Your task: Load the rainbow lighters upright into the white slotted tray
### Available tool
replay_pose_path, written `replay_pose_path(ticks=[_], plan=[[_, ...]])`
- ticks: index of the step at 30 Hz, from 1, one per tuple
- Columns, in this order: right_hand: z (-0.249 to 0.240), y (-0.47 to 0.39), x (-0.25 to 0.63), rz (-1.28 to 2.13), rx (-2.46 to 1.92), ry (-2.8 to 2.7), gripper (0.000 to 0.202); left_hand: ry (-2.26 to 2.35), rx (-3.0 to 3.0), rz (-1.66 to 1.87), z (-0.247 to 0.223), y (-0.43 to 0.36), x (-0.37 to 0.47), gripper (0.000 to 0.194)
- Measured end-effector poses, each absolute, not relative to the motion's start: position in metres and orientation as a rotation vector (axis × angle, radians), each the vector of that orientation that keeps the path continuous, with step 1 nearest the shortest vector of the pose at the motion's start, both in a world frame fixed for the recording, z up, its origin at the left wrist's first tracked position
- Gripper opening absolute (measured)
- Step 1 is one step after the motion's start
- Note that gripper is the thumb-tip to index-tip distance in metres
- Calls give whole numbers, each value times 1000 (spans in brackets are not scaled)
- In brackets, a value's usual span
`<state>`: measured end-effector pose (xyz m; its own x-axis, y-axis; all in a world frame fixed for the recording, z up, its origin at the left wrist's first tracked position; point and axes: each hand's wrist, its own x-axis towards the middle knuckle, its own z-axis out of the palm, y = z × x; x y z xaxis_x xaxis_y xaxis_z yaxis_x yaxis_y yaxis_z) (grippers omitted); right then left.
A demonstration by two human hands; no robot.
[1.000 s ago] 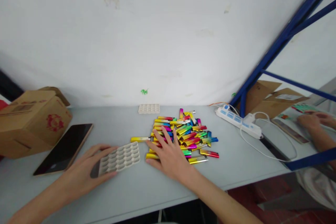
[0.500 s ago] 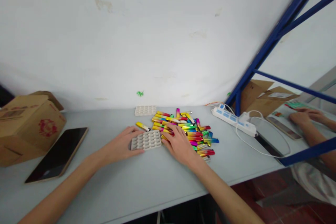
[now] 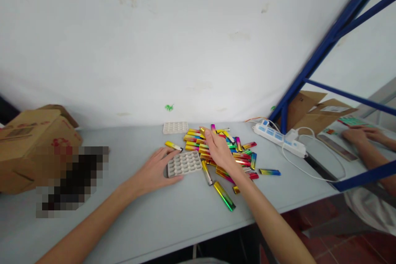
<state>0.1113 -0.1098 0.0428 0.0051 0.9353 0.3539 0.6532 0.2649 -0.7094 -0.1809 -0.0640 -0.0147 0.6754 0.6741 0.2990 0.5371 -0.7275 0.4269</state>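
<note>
My left hand (image 3: 157, 170) holds the left edge of a light grey tray with rows of round cups (image 3: 185, 163), which rests on the table. My right hand (image 3: 217, 144) is closed on a shiny yellow lighter (image 3: 202, 130) above a pile of shiny, multicoloured lighters (image 3: 243, 160). A green and gold lighter (image 3: 224, 196) lies apart near the front, and a blue and yellow one (image 3: 270, 172) lies to the right. Behind my left hand is a yellow lighter (image 3: 173, 145). A second cupped tray (image 3: 175, 128) lies by the wall.
A cardboard box (image 3: 34, 148) stands at the left, beside a dark pixelated object (image 3: 74, 179). At the right are a white power strip (image 3: 280, 139) with cables and a blue metal frame (image 3: 309, 64). Beyond it, another person's hands (image 3: 359, 135) rest at the table.
My right hand has risen towards the back of the pile with a lighter in its fingers. Several lighters have spread forward and right. The view has shifted slightly, and the dark object is now pixelated.
</note>
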Motion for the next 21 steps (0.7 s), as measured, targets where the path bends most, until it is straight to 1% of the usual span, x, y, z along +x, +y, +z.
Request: replay_pose_path(ticks=[2, 3, 8, 10, 14, 17, 19, 21], plan=[[45, -100, 106, 538, -1377, -1745, 56, 1012, 2600, 625, -14, -65, -184, 83], [47, -96, 103, 564, -1351, -1754, 54, 1032, 2603, 612, -13, -65, -185, 83], [49, -84, 96, 586, -1342, -1667, 43, 1083, 2582, 585, -6, -67, -189, 61], [45, -80, 96, 619, -1322, -1593, 39, 1072, 2572, 593, -6, -66, -189, 57], [33, -80, 96, 723, -1262, -1535, 47, 1060, 2562, 624, -9, -65, -188, 57], [30, -87, 96, 816, -1173, -1692, 55, 1042, 2556, 641, -9, -64, -189, 58], [30, -93, 94, 946, -1112, -1778, 58, 1025, 2559, 642, -7, -64, -189, 58], [30, -97, 91, 1143, -1050, -1714, 58, 1010, 2566, 638, -5, -65, -190, 58]])
